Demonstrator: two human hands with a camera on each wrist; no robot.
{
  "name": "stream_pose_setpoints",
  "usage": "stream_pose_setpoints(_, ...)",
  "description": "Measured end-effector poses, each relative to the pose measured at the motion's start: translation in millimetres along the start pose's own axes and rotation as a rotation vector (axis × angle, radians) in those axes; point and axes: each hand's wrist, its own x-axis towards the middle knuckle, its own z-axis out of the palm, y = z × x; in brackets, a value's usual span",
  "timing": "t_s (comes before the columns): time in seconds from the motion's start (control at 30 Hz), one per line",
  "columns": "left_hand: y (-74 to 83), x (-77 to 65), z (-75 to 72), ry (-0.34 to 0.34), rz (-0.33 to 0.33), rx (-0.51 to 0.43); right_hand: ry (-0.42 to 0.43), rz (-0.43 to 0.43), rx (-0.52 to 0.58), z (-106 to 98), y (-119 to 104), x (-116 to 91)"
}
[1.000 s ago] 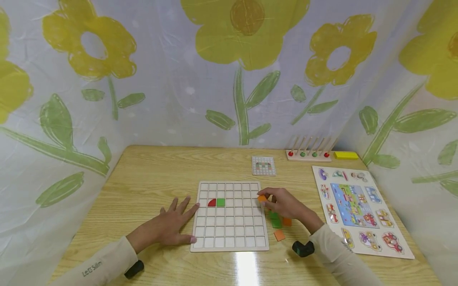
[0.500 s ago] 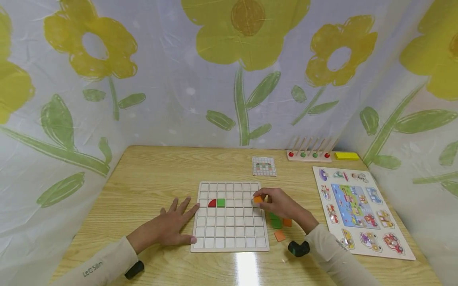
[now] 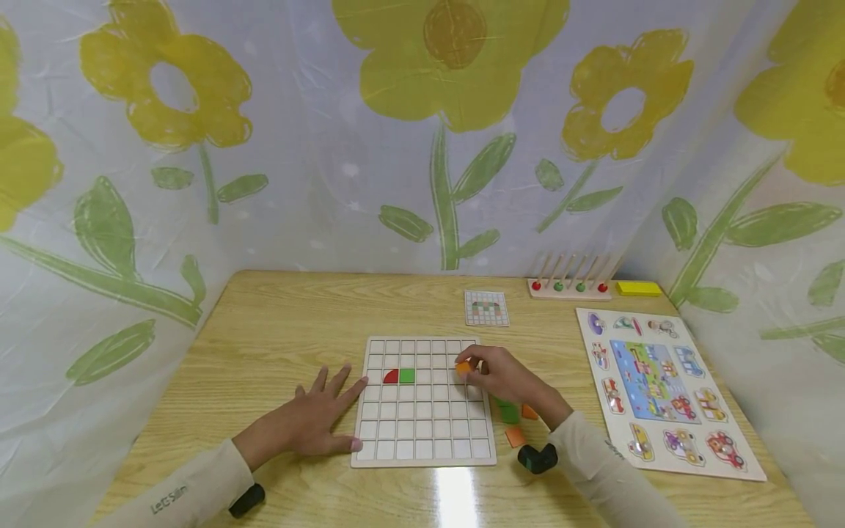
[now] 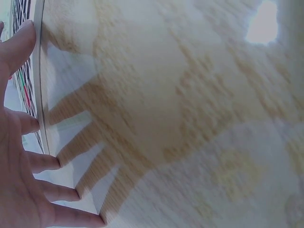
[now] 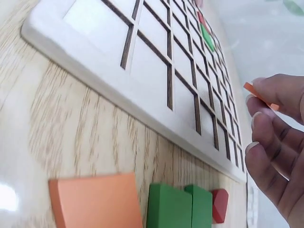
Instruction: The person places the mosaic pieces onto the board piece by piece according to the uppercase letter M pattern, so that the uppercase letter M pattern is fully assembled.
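Observation:
A white grid board (image 3: 424,458) lies on the wooden table. Two pieces sit side by side in its cells: a red quarter-round tile (image 3: 392,377) and a green square tile (image 3: 406,376). My right hand (image 3: 500,372) pinches an orange square tile (image 3: 463,366) between thumb and fingertips, above the board's right columns; the right wrist view shows that tile (image 5: 261,96) edge-on. With fingers spread, my left hand (image 3: 318,414) rests at the board's left edge, thumb and index fingertip right at the rim. In the left wrist view the left hand (image 4: 21,156) has its fingertips on the tabletop.
Loose orange (image 5: 97,202), green (image 5: 168,206) and red (image 5: 219,205) tiles lie right of the board. Behind it is a small pattern card (image 3: 487,308). A peg rack (image 3: 570,288), a yellow block (image 3: 638,288) and a picture puzzle board (image 3: 660,396) stand along the right.
My right hand has moved left with the orange tile, from the board's right edge to over its right columns. The left hand has stayed in place.

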Motion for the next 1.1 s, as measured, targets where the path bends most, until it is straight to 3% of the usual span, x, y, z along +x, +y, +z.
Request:
stream_pose_setpoints(0.23,0.5,-0.1,-0.8,-0.013,-0.009,-0.001,0.023,0.0,0.005,5.1,-4.7,6.0)
stream_pose_setpoints(0.53,1.3,-0.6,-2.4,-0.016,-0.011,-0.001,0.027,0.063,-0.017,13.0,-8.4,13.4)
stream_pose_setpoints(0.8,1.2,-0.9,-2.3,-0.01,0.003,0.004,0.041,0.051,-0.012,19.2,-11.3,21.2)
stream_pose_setpoints(1.1,0.7,-0.9,-1.9,-0.008,0.011,0.002,0.037,0.118,-0.005,24.2,-17.0,28.6)
